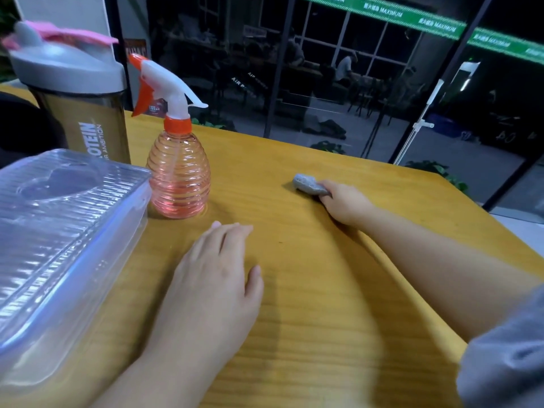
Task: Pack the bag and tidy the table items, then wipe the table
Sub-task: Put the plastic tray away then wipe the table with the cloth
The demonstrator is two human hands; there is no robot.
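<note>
Left hand: we see the left hand (215, 278) lying flat on the table (338, 304), palm down, fingers straight and together, thumb a little apart. It holds nothing.
Right hand: the right hand (344, 203) is stretched far forward, and its fingers are curled round a grey cloth (309, 185). We see the bare forearm and a grey sleeve (506, 366) at the lower right.
Cloth: it is bunched small and touches the table, near the far edge, well apart from the other things.
Table: yellow wood with a visible grain; both hands are on it.
Spray bottle: the bottle (178, 172) stands upright, just ahead of the left hand. Its body is pink and ribbed with liquid inside, its head white and orange.
Box: a clear plastic box (64, 245) with a lid lies at the left, just beside the bottle.
Shaker: a brown shaker (79, 98) with a grey lid stands upright behind the box.
Background: we see dark glass panes with a green strip on top.
</note>
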